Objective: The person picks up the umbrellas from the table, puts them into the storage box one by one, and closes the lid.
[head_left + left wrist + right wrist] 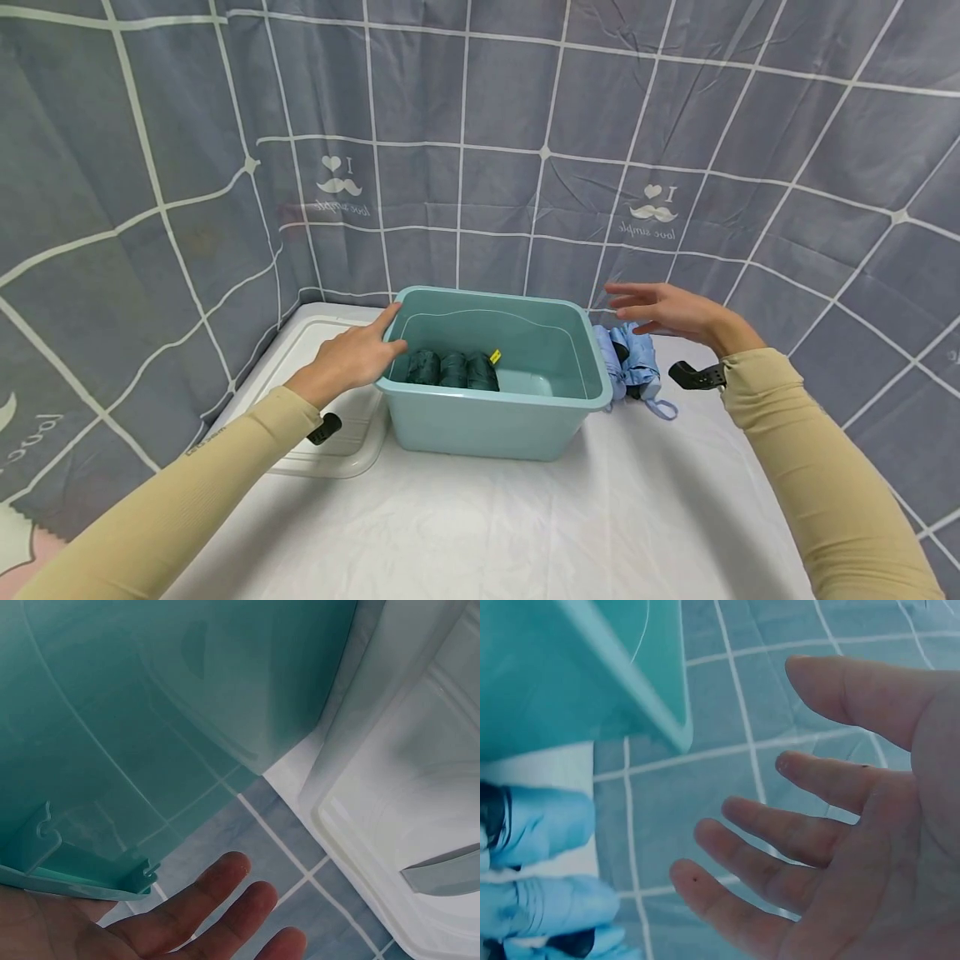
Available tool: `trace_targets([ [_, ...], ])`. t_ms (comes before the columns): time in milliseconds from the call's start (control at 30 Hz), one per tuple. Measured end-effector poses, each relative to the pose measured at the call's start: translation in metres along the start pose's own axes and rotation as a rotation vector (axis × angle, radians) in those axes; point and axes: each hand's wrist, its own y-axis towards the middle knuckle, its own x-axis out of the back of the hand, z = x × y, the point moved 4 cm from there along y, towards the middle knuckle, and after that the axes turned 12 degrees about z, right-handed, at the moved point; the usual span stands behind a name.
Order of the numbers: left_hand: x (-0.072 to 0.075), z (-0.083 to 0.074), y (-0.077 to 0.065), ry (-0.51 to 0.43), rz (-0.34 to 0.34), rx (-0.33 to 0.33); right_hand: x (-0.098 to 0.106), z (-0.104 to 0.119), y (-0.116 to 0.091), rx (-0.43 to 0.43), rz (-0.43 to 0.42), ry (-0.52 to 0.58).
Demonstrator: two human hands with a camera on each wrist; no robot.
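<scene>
A teal plastic storage bin (480,425) stands on the white-covered table. My left hand (352,354) holds its left rim, thumb over the edge; in the left wrist view the other fingers (232,900) stretch out below the rim, apart from the wall. Inside the bin, three rolled dark green fabric bundles (453,370) lie side by side at the left, one with a yellow tag. Light blue folded umbrellas (641,358) lie by the bin's right end. Above them hovers my right hand (671,310), fingers loosely spread and holding nothing, palm towards the bin in the right wrist view.
A white lid (322,454) with a raised rim lies left of the bin, partly under my left arm. A grey checked curtain (495,192) hangs close behind the table and on both sides. A strap loop (663,410) trails from one umbrella.
</scene>
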Motion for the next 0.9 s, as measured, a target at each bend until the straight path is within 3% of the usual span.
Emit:
trace_targets([
  [900,-0.001,0.001,0.000,-0.001,0.004,0.008,0.007,-0.090,-0.005,-0.058,-0.154,0.161],
])
